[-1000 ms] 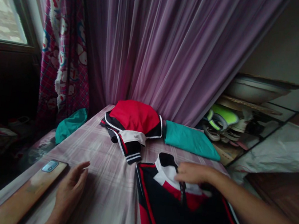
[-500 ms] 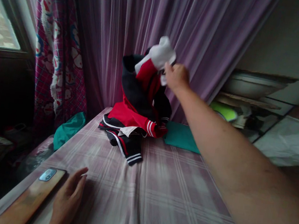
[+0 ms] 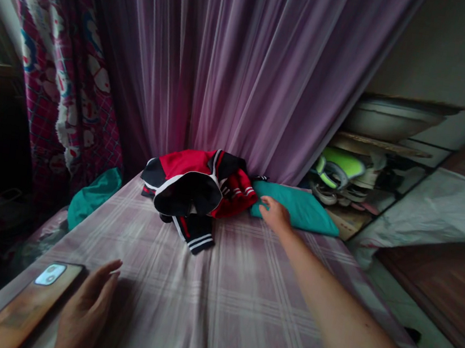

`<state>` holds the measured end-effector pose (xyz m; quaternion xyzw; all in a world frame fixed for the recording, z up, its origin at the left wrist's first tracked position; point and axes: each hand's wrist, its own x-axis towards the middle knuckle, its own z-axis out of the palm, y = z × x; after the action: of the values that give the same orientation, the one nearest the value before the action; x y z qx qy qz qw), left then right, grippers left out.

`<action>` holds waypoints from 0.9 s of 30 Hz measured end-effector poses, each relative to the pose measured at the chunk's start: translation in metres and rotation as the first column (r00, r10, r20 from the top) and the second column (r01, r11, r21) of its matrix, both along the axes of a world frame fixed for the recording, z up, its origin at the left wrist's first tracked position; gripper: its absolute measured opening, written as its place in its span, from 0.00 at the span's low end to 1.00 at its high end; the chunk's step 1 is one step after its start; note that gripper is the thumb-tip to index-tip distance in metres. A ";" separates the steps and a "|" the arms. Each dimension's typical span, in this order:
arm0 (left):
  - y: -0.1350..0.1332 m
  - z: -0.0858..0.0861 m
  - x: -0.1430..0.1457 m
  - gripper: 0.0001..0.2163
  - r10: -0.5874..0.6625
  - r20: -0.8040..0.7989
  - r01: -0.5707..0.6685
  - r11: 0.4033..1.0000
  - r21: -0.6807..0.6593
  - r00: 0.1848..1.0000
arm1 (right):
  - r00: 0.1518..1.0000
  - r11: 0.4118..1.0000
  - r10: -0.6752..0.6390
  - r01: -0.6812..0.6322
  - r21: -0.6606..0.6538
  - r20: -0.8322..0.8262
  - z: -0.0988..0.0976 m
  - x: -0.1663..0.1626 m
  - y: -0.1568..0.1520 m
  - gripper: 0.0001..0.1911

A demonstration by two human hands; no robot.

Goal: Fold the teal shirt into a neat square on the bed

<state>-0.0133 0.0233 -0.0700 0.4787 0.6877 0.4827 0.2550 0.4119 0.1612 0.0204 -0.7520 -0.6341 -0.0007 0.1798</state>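
Observation:
My right hand (image 3: pixel 275 214) reaches far across the bed and rests on the near left corner of a folded teal cloth (image 3: pixel 300 207). Its fingers are curled down on the cloth's edge. Just left of it lies a heap of red, black and white jackets (image 3: pixel 194 183), one dropped on top of another. My left hand (image 3: pixel 85 309) lies flat and open on the plaid sheet (image 3: pixel 234 294) at the near left, beside a phone (image 3: pixel 29 304) in a brown case.
A purple curtain (image 3: pixel 238 66) hangs behind the bed, with a patterned red curtain (image 3: pixel 60 83) at its left. Another teal cloth (image 3: pixel 92 195) droops off the bed's left side. A cluttered shelf (image 3: pixel 361 174) with a basin stands at the right.
My right hand lifted the jacket from the near side, swung it up and dropped it on the far heap. It then came down onto the teal cloth. The left hand stayed put.

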 end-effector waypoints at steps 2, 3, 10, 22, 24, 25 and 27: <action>-0.001 0.004 0.001 0.27 0.003 -0.026 -0.004 1.000 -0.015 1.000 | 0.991 0.993 -0.078 0.087 -0.080 0.105 -0.016 0.037 -0.007 0.29; -0.002 0.006 0.002 0.26 0.007 -0.037 -0.008 1.000 -0.026 0.999 | 0.980 0.986 -0.093 0.115 -0.118 0.178 -0.024 0.051 -0.009 0.31; -0.004 0.014 0.001 0.26 -0.004 -0.055 0.001 0.998 -0.068 0.998 | 0.942 0.977 -0.041 0.108 -0.185 0.334 -0.037 0.083 0.000 0.17; -0.003 0.011 -0.003 0.25 0.010 -0.083 -0.017 0.997 -0.079 0.996 | 0.928 0.981 0.016 0.058 -0.186 0.373 -0.027 0.073 0.016 0.18; -0.003 0.013 -0.002 0.25 0.017 -0.090 -0.025 0.996 -0.090 0.996 | 0.930 0.977 0.040 0.040 -0.207 0.366 -0.017 0.081 0.014 0.18; -0.003 0.014 -0.002 0.25 0.020 -0.090 -0.028 0.995 -0.094 0.996 | 0.929 0.976 0.056 0.026 -0.215 0.366 -0.011 0.084 0.006 0.18; -0.003 0.016 -0.002 0.25 0.011 -0.084 -0.020 0.995 -0.101 0.996 | 0.924 0.973 0.100 -0.013 -0.232 0.368 0.001 0.084 -0.021 0.17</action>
<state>-0.0157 0.0201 -0.0540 0.4794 0.7250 0.4288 0.2465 0.4957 0.1398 0.0214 -0.7344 -0.6744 -0.0685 -0.0318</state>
